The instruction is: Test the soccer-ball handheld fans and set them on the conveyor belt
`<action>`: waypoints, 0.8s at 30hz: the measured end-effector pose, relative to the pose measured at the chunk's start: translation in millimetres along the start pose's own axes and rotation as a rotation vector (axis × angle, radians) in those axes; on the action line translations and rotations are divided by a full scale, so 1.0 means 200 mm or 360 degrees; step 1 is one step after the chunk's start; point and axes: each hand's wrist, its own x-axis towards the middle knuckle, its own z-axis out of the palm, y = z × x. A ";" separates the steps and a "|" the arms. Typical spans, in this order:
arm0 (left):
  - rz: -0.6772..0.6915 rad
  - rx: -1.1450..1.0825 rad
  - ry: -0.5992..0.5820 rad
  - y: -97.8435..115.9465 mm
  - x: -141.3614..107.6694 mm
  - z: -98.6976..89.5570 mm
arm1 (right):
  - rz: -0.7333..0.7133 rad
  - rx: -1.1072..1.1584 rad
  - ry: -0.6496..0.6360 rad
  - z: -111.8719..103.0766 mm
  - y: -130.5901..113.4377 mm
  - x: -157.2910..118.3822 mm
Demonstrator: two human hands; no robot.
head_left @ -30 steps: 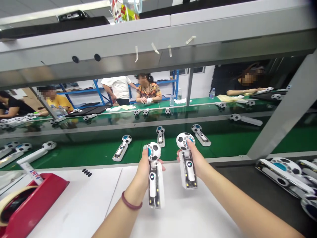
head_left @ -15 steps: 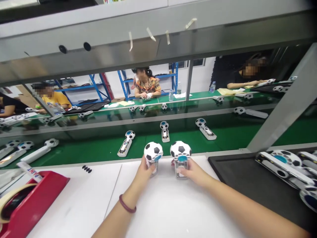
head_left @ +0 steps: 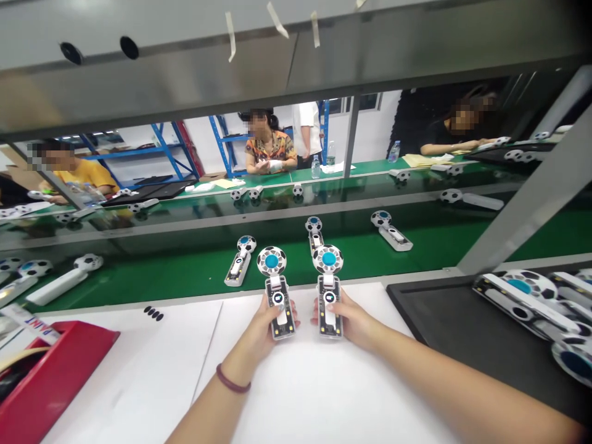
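The left hand (head_left: pixel 256 330) was closed around the clear handle of a handheld device with a football-patterned head (head_left: pixel 280 314), and the right hand (head_left: pixel 345 322) was closed in the same way around a matching device (head_left: pixel 330 314). Both devices were held upright, just apart, above the white desk (head_left: pixel 139 370) at 12 o'clock, with heads raised and blue hubs showing. A maroon bracelet (head_left: pixel 232 380) was worn on the left wrist.

Further devices (head_left: pixel 238 262) were laid out on a green conveyor belt (head_left: pixel 139 274) beyond the desk, also at 12 o'clock. A heap of football-patterned devices (head_left: pixel 522 302) was seen on a black tray (head_left: pixel 430 314) at 3 o'clock. A red tape dispenser (head_left: pixel 60 364) was placed on the desk at 8 o'clock, and small black pads (head_left: pixel 153 313) were noted at 10 o'clock. A seated co-worker (head_left: pixel 268 151) in a patterned shirt was observed across the belt, with both of that person's hands kept on the far bench.
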 end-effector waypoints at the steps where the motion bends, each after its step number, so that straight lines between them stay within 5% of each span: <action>1: -0.0027 0.0000 -0.0008 0.00 0.00 0.00 | -0.0010 -0.0008 -0.0019 0.00 0.00 0.00; 24: -0.0160 0.0140 0.0086 0.03 -0.02 0.05 | 0.0080 -0.0115 0.0006 0.01 0.00 0.01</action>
